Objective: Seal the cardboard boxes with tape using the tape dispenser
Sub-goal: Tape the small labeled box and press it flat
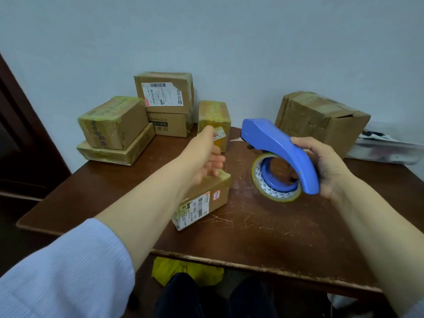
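A: Where is the tape dispenser (280, 145)?
B: It is blue. The right hand (325, 166) holds it up over the table (263, 230), at about 2 o'clock from the middle. The fingers are wrapped tight round its back end. Its nose points to 10 o'clock.
A: Is there tape in it?
B: Yes. A tape roll (258, 177) sits under it on a blue wheel.
A: And the left hand (204, 157)?
B: It reaches out over the small box (206, 203) in the middle of the table. Its fingers are bent down at the far end of that box. It is blurry, so I cannot tell if they grip the box or only touch it.
A: How does the small box lie?
B: Flat, with a white label on top. It runs from 7 o'clock to 1 o'clock.
A: Are there more boxes?
B: Yes. A tall box (214, 118) stands at 12 o'clock, just behind the left hand. A pile of boxes (114, 122) sits at 10 o'clock. A big box (321, 120) sits at 2 o'clock, behind the tape dispenser.
A: Anything down low?
B: A yellow thing (188, 269) lies under the table at 6 o'clock.
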{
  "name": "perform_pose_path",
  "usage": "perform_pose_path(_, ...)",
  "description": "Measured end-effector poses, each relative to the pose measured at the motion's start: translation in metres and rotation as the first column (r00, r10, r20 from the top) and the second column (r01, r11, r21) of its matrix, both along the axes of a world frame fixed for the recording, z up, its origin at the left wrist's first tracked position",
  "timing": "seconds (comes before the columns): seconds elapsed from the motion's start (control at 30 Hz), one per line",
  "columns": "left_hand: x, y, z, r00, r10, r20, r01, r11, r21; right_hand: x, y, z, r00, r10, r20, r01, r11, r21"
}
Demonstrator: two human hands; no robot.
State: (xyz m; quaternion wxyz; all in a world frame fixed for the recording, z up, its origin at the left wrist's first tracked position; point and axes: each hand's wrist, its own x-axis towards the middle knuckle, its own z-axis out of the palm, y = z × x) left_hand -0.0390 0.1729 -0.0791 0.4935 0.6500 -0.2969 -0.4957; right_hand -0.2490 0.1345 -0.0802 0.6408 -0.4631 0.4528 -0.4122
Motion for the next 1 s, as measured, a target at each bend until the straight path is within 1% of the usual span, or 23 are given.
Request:
perform_pose_path(0.07, -0.005, -0.002, 0.004, 0.991, -0.061, -0.119, 0.069, 0.995, 0.069, 0.0, 0.003, 0.003, 1.0, 0.002, -0.007, -0.002, 1.0, -0.011)
perform_pose_path(0.13, -0.007, -0.005, 0.003, 0.966, -0.117, -0.23, 0.139, 0.987, 0.086, 0.0, 0.005, 0.005, 1.0, 0.012, -0.017, -0.013, 1.0, -0.013)
perform_pose_path(0.17, -0.007, -0.007, 0.004, 0.957, -0.127, -0.262, 0.153, 0.985, 0.083, 0.001, 0.006, 0.005, 1.0, 0.016, -0.02, -0.016, 1.0, -0.011)
perform_pose_path(0.27, -0.008, -0.009, 0.003, 0.964, -0.095, -0.25, 0.113, 0.992, 0.057, 0.002, 0.009, 0.008, 0.999, 0.027, -0.025, -0.027, 1.0, 0.007)
perform_pose_path(0.4, -0.004, -0.016, -0.003, 0.977, -0.01, -0.213, 0.001, 0.999, -0.043, 0.004, 0.015, 0.011, 0.997, 0.068, -0.044, -0.067, 0.997, 0.034)
perform_pose_path(0.43, -0.001, -0.017, -0.004, 0.986, 0.015, -0.166, -0.026, 0.998, -0.063, 0.005, 0.016, 0.011, 0.994, 0.073, -0.08, -0.071, 0.997, 0.022)
perform_pose_path(0.47, 0.002, -0.017, -0.003, 0.996, 0.036, -0.077, -0.042, 0.996, -0.083, 0.007, 0.018, 0.012, 0.989, 0.072, -0.128, -0.072, 0.997, 0.003)
perform_pose_path(0.5, 0.004, -0.018, -0.004, 0.998, 0.044, 0.047, -0.04, 0.995, -0.094, 0.009, 0.019, 0.011, 0.983, 0.067, -0.172, -0.07, 0.997, -0.014)
perform_pose_path(0.57, 0.009, -0.02, -0.005, 0.961, 0.032, 0.276, -0.005, 0.995, -0.099, 0.014, 0.021, 0.01, 0.971, 0.052, -0.232, -0.063, 0.997, -0.039)
perform_pose_path(0.6, 0.012, -0.023, -0.005, 0.939, 0.019, 0.344, 0.016, 0.995, -0.1, 0.016, 0.022, 0.01, 0.967, 0.044, -0.252, -0.058, 0.997, -0.051)
perform_pose_path(0.67, 0.023, -0.029, -0.006, 0.901, 0.024, 0.433, 0.031, 0.992, -0.12, 0.013, 0.026, 0.007, 0.959, 0.032, -0.28, -0.052, 0.997, -0.063)
perform_pose_path(0.73, 0.038, -0.031, -0.005, 0.835, 0.077, 0.545, -0.006, 0.991, -0.13, 0.007, 0.029, 0.004, 0.958, 0.023, -0.285, -0.041, 0.998, -0.055)
perform_pose_path(0.8, 0.05, -0.034, -0.007, 0.782, 0.113, 0.613, -0.035, 0.99, -0.138, 0.002, 0.032, 0.001, 0.956, 0.024, -0.292, -0.036, 0.999, -0.038)
perform_pose_path(0.93, 0.053, -0.041, -0.016, 0.749, 0.05, 0.661, -0.001, 0.997, -0.074, 0.006, 0.035, -0.007, 0.936, 0.037, -0.349, -0.049, 0.998, -0.026)
perform_pose_path(1.0, 0.053, -0.045, -0.019, 0.741, 0.043, 0.67, 0.0, 0.998, -0.064, 0.008, 0.035, -0.009, 0.935, 0.025, -0.354, -0.037, 0.999, -0.028)
